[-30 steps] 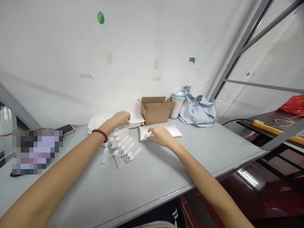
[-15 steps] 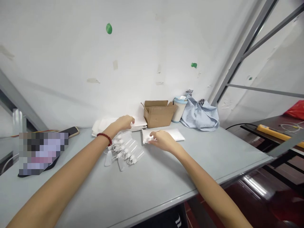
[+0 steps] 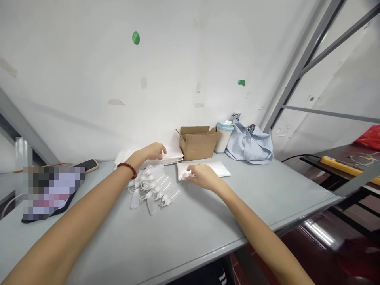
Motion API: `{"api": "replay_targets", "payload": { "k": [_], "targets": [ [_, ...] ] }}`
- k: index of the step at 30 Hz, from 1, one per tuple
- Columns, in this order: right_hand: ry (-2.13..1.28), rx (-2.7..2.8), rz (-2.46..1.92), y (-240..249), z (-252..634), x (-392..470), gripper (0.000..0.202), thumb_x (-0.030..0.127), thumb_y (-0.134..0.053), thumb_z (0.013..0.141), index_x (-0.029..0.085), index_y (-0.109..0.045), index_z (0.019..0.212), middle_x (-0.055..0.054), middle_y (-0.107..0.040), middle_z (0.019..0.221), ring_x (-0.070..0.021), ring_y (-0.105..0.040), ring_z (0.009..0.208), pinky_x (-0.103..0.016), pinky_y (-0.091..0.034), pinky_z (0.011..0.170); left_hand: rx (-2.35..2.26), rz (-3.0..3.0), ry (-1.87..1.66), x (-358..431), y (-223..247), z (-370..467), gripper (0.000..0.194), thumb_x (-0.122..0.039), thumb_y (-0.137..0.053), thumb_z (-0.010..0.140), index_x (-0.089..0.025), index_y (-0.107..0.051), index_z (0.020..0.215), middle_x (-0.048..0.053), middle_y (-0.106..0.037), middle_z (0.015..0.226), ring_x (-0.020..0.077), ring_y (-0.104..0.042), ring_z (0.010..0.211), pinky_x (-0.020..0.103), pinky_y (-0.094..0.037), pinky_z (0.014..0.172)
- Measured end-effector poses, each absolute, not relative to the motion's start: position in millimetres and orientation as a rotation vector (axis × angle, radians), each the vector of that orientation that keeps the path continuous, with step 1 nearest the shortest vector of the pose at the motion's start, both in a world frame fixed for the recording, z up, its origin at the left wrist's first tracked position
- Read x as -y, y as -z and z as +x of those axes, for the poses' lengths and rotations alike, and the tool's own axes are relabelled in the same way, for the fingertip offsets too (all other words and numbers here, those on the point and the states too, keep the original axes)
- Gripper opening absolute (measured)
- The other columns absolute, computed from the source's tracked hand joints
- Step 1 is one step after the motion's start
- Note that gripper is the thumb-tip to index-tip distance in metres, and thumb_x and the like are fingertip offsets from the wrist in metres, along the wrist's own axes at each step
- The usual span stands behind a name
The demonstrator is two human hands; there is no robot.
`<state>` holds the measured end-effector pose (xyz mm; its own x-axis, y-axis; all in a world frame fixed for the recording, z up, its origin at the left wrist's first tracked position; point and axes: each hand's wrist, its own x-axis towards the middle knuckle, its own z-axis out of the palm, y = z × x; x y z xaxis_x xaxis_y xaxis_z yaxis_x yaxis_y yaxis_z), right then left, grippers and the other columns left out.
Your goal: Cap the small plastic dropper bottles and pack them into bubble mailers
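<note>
2 bare hands are seen well apart from each other above the far part of a grey worktop (image 3: 133,245). The left hand (image 3: 152,151) is placed over a stack of white flat pieces (image 3: 173,155) close to the wall (image 3: 178,59), with its fingers curled downward; whether anything is gripped by them cannot be told, since the fingertips are partly hidden. A dark red beaded bracelet (image 3: 127,169) is worn just behind that hand. The right hand (image 3: 204,176) is held at the left part of a white packet (image 3: 221,168), with the forefinger bent and a gap left between it and the thumb; whether the packet is pinched cannot be told.

Nearer than the left hand and left of the packet, a heap of small clear sleeves with white cords (image 3: 157,185) is spread, and 2 pale flat tabs (image 3: 151,206) are splayed out at its near edge.

At the far side, an open cardboard box (image 3: 198,147) is stood just right of the stack. To its right, a white cup with a blue lid (image 3: 222,140) and a pale blue cloth bag (image 3: 249,147) are set side by side. At the left, a phone (image 3: 90,164) is laid beside a dark-edged item (image 3: 56,194) largely obscured by pixels.
</note>
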<state>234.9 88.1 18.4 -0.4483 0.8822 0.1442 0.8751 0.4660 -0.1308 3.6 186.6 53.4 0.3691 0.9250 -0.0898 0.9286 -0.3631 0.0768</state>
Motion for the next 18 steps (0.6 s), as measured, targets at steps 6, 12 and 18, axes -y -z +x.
{"api": "replay_targets", "payload": {
  "k": [6,12,18],
  "targets": [
    [-0.057,2.534,-1.53,-20.7,233.6,-86.7,0.026,0.038,-0.058,0.089,0.016,-0.066,0.102,-0.01,-0.071,0.093,-0.0226,-0.065,0.084,-0.025,-0.036,0.06,-1.78,2.572,0.089,-183.5,-36.5,9.1,0.06,-0.006,-0.053,0.073,-0.018,-0.042,0.131,0.017,-0.059,0.115,0.0231,-0.064,0.091,0.03,-0.049,0.072],
    [-0.066,2.531,-1.535,-22.2,233.3,-85.8,0.024,0.037,-0.058,0.088,0.017,-0.065,0.101,-0.009,-0.07,0.089,-0.0218,-0.066,0.084,-0.025,-0.039,0.062,-1.937,2.649,0.075,-169.7,-39.7,21.7,0.035,-0.004,-0.041,0.083,-0.016,-0.05,0.115,0.016,-0.058,0.101,0.0213,-0.064,0.081,0.033,-0.049,0.073],
    [0.108,2.385,-1.462,-22.3,229.6,-85.6,0.04,0.03,-0.056,0.09,0.012,-0.051,0.126,-0.016,-0.065,0.11,-0.0261,-0.063,0.1,-0.033,-0.048,0.074,-2.216,2.714,-0.031,-129.0,-64.2,34.9,0.037,0.003,-0.037,0.082,-0.013,-0.052,0.112,0.018,-0.059,0.095,0.0271,-0.064,0.083,0.036,-0.051,0.067]
  ]
}}
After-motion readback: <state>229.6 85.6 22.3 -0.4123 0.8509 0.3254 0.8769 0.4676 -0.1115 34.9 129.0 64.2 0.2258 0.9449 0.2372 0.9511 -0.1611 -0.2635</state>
